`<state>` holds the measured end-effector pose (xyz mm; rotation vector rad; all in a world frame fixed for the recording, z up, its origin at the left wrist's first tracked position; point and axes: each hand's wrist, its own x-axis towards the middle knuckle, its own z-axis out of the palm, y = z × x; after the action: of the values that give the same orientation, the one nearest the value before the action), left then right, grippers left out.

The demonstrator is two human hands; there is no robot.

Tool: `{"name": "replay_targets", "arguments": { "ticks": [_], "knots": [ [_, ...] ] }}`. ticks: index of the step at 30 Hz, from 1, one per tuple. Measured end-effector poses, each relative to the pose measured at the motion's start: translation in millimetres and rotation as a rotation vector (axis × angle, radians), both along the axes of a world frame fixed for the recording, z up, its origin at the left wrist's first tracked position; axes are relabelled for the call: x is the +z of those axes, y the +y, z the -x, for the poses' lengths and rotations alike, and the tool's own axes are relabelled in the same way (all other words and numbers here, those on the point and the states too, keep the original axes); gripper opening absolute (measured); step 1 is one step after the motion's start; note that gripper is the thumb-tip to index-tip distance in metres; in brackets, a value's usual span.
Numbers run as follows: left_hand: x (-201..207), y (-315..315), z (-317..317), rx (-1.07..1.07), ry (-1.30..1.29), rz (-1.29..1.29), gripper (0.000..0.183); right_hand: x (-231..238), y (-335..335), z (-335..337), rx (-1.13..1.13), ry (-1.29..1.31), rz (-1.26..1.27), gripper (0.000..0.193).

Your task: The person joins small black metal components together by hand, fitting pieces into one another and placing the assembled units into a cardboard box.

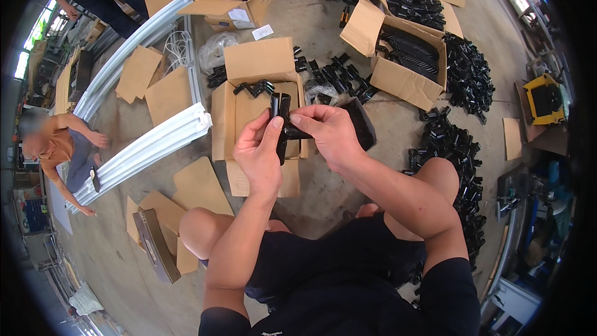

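Above an open cardboard box [257,57], I hold a black T-shaped pipe joint [280,104] upright between both hands. The fingers of my left hand [260,152] are closed round its left side, with the thumb along its front. My right hand [333,134] grips the side arm of the joint with thumb and fingers pinched together. Part of that arm is hidden by my fingers. Several similar black joints [254,88] lie along the far side inside the box. A dark bin [359,123] stands just right of the box.
Black fittings are heaped on the floor at the right [466,81]. Another carton [407,87] holds stacked black parts. Long white metal profiles [155,155] lie at the left, where a person [68,149] crouches. Flattened cardboard [202,183] and clear plastic [217,50] are nearby.
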<state>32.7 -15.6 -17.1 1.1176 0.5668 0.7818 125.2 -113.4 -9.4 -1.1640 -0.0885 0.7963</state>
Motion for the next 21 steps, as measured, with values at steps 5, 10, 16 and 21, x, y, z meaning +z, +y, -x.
{"name": "replay_targets", "arguments": {
  "ticks": [5,10,16,21],
  "knots": [
    [0.8,0.7,-0.7,-0.007,0.002,-0.011,0.026,-3.1,1.9,0.0,-0.003,0.009,0.03,0.012],
    [4.0,1.9,-0.5,0.004,0.032,-0.009,0.027,-4.8,6.1,2.3,-0.024,0.017,0.04,0.012],
    [1.3,4.2,0.9,0.004,0.028,-0.038,0.026,-3.2,6.8,3.9,-0.004,0.016,0.014,0.013],
    [2.7,4.1,0.5,0.003,0.043,-0.033,0.026,-8.2,7.1,4.8,-0.007,-0.106,0.049,0.014]
  ]
}}
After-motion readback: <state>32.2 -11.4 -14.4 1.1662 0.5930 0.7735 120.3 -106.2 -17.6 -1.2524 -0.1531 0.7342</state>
